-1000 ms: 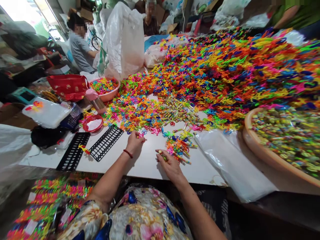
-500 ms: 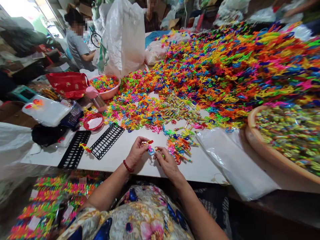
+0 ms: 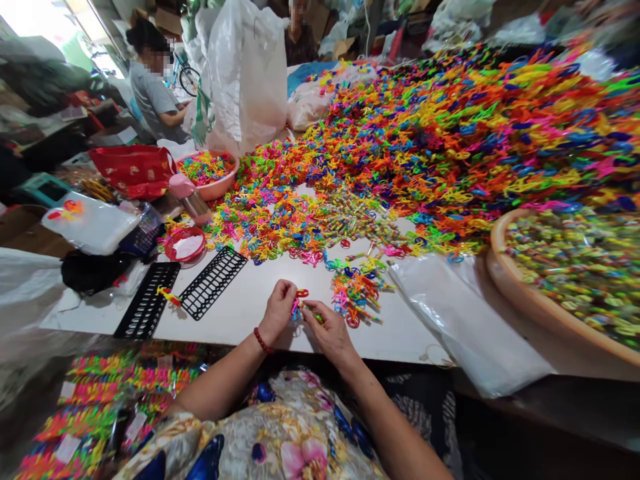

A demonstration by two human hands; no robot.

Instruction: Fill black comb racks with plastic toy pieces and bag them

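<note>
My left hand (image 3: 278, 312) and my right hand (image 3: 326, 331) meet over the near edge of the white table (image 3: 260, 313). Both pinch small coloured plastic pieces (image 3: 301, 301), a red ring and a pink and blue part, held together between the fingertips. A red bead bracelet sits on my left wrist. Just right of my hands lies a small heap of assembled plastic toys (image 3: 357, 293). Beyond it spreads a huge pile of neon plastic parts (image 3: 450, 133).
Two black plastic grids (image 3: 213, 282) lie to the left, near a small red basket (image 3: 186, 245) and a pink bowl of parts (image 3: 207, 175). Clear plastic bags (image 3: 465, 320) and a tan tray of wrapped pieces (image 3: 575, 273) are on the right. A person (image 3: 155, 93) sits far left.
My left hand drew back from the pile with a piece. Both hands came together near the table edge and now press the pieces against each other.
</note>
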